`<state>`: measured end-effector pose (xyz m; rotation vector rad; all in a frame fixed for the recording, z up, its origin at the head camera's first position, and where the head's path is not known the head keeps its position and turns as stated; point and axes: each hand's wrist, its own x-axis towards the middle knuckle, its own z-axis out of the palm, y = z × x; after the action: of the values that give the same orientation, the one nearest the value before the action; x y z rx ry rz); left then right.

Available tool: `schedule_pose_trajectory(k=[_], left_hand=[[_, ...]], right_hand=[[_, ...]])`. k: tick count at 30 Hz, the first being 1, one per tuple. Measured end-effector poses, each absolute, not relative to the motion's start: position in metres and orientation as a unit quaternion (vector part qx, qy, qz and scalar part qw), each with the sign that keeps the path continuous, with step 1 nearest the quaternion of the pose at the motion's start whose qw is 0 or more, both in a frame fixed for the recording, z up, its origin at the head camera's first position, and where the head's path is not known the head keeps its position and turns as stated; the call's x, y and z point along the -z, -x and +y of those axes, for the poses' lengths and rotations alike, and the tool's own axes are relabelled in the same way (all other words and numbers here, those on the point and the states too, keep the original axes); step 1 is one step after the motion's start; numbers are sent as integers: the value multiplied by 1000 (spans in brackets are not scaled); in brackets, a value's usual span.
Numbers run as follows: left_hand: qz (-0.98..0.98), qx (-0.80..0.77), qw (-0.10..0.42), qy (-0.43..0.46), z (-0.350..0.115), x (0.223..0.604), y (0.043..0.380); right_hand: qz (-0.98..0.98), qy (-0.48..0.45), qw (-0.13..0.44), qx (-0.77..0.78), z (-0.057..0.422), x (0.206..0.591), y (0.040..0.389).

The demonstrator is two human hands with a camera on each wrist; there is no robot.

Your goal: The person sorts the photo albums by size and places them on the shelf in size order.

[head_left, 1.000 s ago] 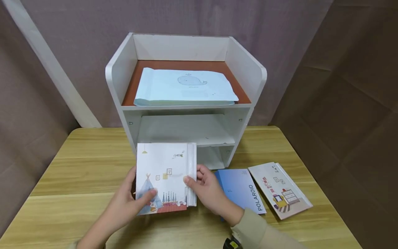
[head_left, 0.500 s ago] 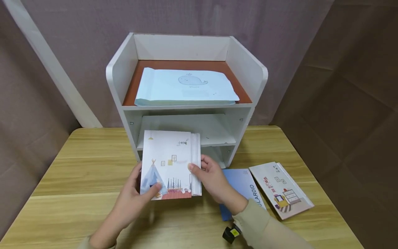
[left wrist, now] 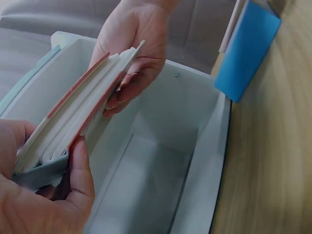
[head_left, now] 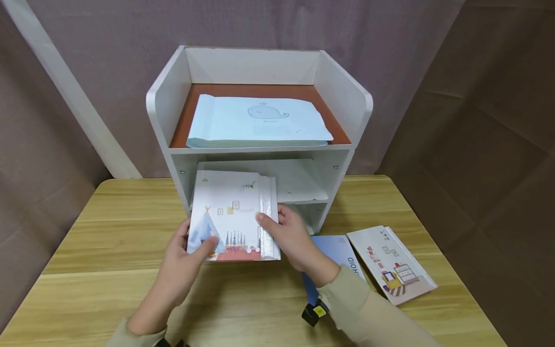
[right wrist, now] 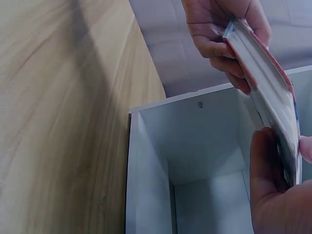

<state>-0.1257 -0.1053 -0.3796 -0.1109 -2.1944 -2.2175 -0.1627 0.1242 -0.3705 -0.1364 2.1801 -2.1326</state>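
A thick white photo album [head_left: 230,212] with a blue tent drawing on its cover is held up in front of the shelf's middle level. My left hand [head_left: 182,260] grips its left edge, thumb on the cover. At the other side my right hand [head_left: 295,236] pinches the spine edge, fingers behind. In the left wrist view the album's [left wrist: 83,102] page edges show between two covers with reddish trim. From the right wrist, the album [right wrist: 265,73] stands tilted between both hands.
The white shelf unit [head_left: 331,178] stands at the table's back, a whale-printed pale blue package [head_left: 260,120] on its top. A blue "POLAROID" box-like item [head_left: 334,253], partly behind the right arm, and another illustrated album [head_left: 392,265] lie on the wooden table [head_left: 108,250] at right.
Both hands have lifted the album away from me, up towards the middle shelf level. Its top edge now overlaps that shelf in the head view, and the grip stays similar.
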Motion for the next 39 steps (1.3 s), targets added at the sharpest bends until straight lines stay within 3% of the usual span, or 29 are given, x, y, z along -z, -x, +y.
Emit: schedule_pose_trajectory(k=[21,39], left_hand=[[-654,755,4,-42,-99,356,148],[-611,785,-55,86,-116,361,137]], right_hand=[[656,86,119,740,119,365,155],[637,113,119,753,120,366,156]])
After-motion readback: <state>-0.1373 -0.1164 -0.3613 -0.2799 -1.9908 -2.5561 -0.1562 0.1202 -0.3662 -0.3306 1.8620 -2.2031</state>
